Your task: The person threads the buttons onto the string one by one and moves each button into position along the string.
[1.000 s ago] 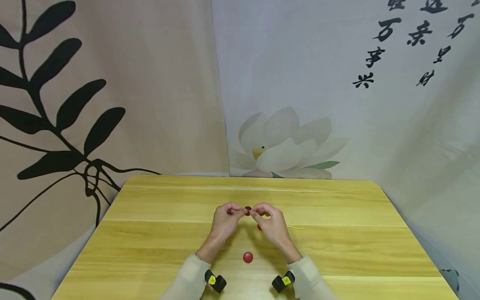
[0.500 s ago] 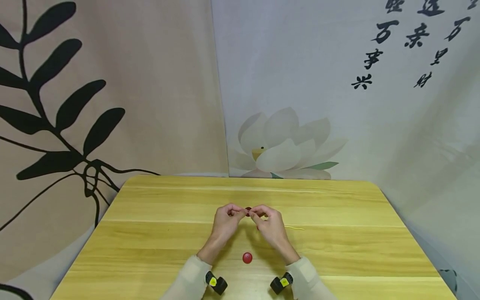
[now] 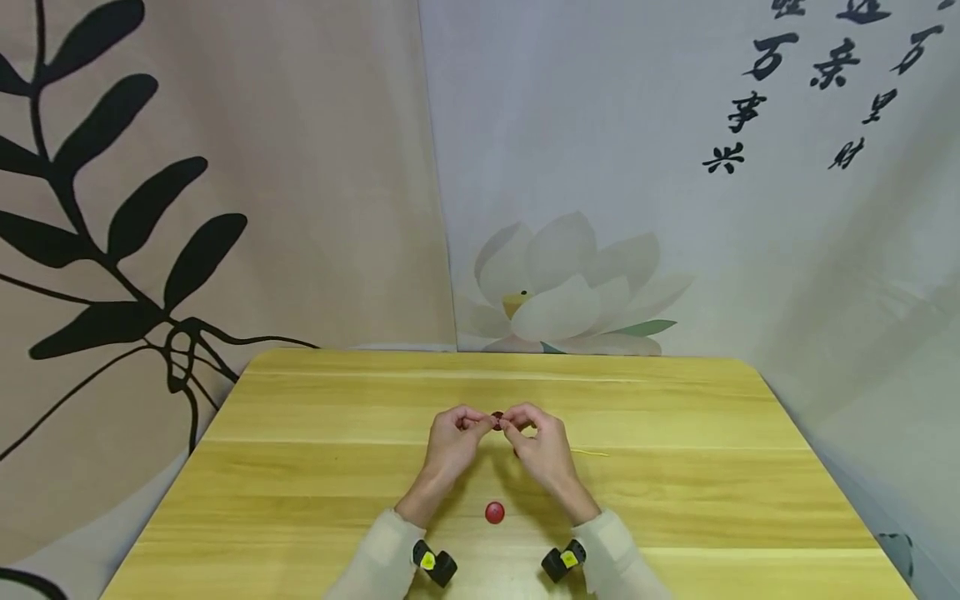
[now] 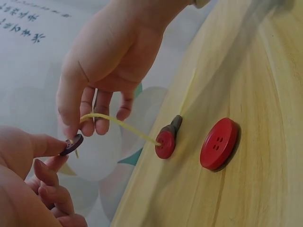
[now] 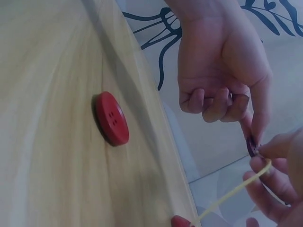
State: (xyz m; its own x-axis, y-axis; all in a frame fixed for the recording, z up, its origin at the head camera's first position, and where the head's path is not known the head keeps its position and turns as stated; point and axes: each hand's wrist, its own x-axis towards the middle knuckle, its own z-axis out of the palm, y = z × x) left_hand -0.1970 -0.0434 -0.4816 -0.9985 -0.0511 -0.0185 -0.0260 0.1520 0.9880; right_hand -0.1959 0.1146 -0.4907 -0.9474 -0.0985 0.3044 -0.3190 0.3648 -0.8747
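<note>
My left hand [image 3: 452,442] pinches a dark purple button [image 4: 72,145] by its edge between thumb and fingertips. Against it, my right hand [image 3: 545,450] pinches a yellow cord [image 4: 124,125] close to the button's face. Bits of yellow show at the button's holes, and a short end pokes out below it. From the right fingertips the cord runs in an arc down to a small red button [image 4: 165,144] that it passes through. Behind that one a grey-brown piece [image 4: 174,126] is partly hidden. Nearer the body, a larger red four-hole button [image 3: 495,512] lies flat on the table.
The wooden table [image 3: 300,500] has its far edge beyond both hands. A thin tail of yellow cord [image 3: 591,453] lies on it, right of the right hand. Printed cloth [image 3: 337,167] hangs behind the table. Dark wrist cameras [image 3: 435,564] sit at both cuffs.
Both hands stay nearly in place at the dark button. The right hand's fingertips have shifted slightly, and the small red button beneath that hand is now mostly covered in the head view.
</note>
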